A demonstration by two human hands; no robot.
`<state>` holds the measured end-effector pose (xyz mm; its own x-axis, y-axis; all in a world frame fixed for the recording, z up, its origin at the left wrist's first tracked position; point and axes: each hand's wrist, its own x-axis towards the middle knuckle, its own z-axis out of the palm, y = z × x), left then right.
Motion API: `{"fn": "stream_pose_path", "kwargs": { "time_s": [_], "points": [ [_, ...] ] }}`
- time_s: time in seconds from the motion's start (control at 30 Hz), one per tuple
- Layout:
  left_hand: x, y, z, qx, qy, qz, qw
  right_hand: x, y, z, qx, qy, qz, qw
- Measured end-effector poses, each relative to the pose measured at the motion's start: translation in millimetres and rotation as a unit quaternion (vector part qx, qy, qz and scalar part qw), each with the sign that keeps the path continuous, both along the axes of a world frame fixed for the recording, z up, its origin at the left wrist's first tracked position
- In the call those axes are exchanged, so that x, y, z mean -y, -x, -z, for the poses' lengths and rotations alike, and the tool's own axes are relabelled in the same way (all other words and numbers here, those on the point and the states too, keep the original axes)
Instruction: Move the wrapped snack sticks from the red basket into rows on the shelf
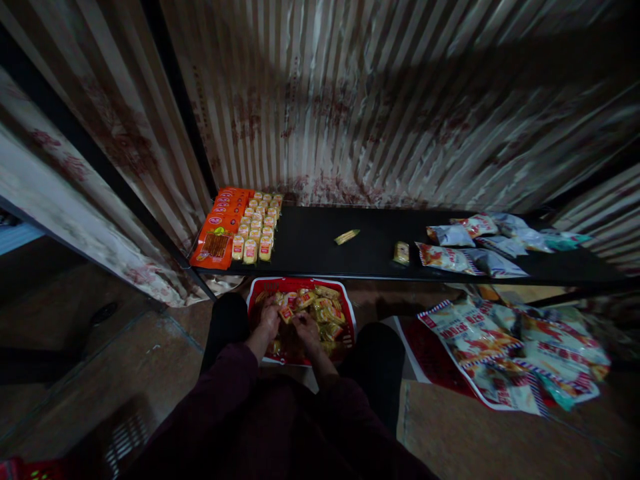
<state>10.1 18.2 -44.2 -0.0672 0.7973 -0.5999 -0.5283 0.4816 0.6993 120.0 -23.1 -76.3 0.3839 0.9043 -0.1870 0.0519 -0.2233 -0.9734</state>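
Both my hands reach down into a red basket (pixel 301 283) between my knees, full of several small yellow snack packets (pixel 325 307). My left hand (pixel 269 319) is curled around packets at the basket's left side. My right hand (pixel 306 328) pinches a small packet with a red label (pixel 287 313) near the middle. Just above the basket runs a low black shelf (pixel 310 240). Several of the same small packets stand in neat rows (pixel 257 230) at its left end.
Orange flat packs (pixel 220 230) lie beside the rows. A loose packet (pixel 347 236) and another (pixel 401 253) lie mid-shelf. Silver snack bags (pixel 475 243) sit at the shelf's right. More bags (pixel 510 353) are heaped on the floor to the right. Corrugated metal walls (pixel 375 100) close in behind.
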Motion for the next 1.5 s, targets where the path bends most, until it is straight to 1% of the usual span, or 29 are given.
{"fn": "stream_pose_path", "kwargs": {
  "time_s": [0.13, 0.23, 0.4, 0.5, 0.63, 0.73, 0.8, 0.9, 0.97, 1.1, 1.2, 1.33, 1.5],
  "points": [
    [-0.6, -1.1, -11.1, 0.052, 0.010, -0.003, 0.999, 1.9, -2.9, -5.5, -0.003, 0.009, -0.017, 1.000],
    [-0.9, -2.1, -19.6, 0.054, 0.019, -0.003, 0.998, 1.8, -3.4, -10.2, -0.003, 0.001, -0.022, 1.000],
    [-1.4, -3.7, -30.5, 0.072, 0.020, 0.023, 0.997, 1.9, -2.1, -13.9, -0.033, -0.011, -0.020, 0.999],
    [-1.5, -5.5, -31.1, 0.081, 0.013, 0.032, 0.996, 3.1, -0.5, -13.5, -0.057, -0.017, -0.013, 0.998],
    [-2.8, -7.2, -25.7, 0.080, -0.005, 0.041, 0.996, 4.5, 1.5, -11.2, -0.082, -0.020, 0.008, 0.996],
    [-3.9, -6.1, -22.1, 0.075, 0.008, 0.046, 0.996, 2.8, 0.8, -8.9, -0.098, -0.011, 0.019, 0.995],
    [-3.4, -5.4, -21.7, 0.055, 0.021, 0.057, 0.997, 0.4, -1.0, -7.8, -0.100, -0.009, 0.020, 0.995],
    [0.0, -6.9, -25.9, 0.022, 0.021, 0.071, 0.997, -2.6, -3.9, -8.5, -0.111, -0.026, 0.037, 0.993],
    [3.3, -9.4, -31.4, 0.017, 0.011, 0.076, 0.997, -3.0, -5.3, -11.3, -0.121, -0.032, 0.047, 0.991],
    [7.8, -12.6, -42.9, 0.021, -0.005, 0.086, 0.996, -0.8, -7.3, -21.2, -0.144, -0.021, 0.030, 0.989],
    [7.5, -11.6, -47.5, 0.007, -0.005, 0.084, 0.996, 0.2, -8.5, -28.8, -0.169, -0.004, 0.030, 0.985],
    [6.6, -10.1, -47.7, -0.003, -0.005, 0.086, 0.996, 0.3, -8.9, -34.6, -0.187, 0.017, 0.050, 0.981],
    [11.2, -11.2, -42.2, -0.018, -0.012, 0.083, 0.996, 2.7, -8.8, -34.8, -0.195, 0.018, 0.041, 0.980]
  ]
}}
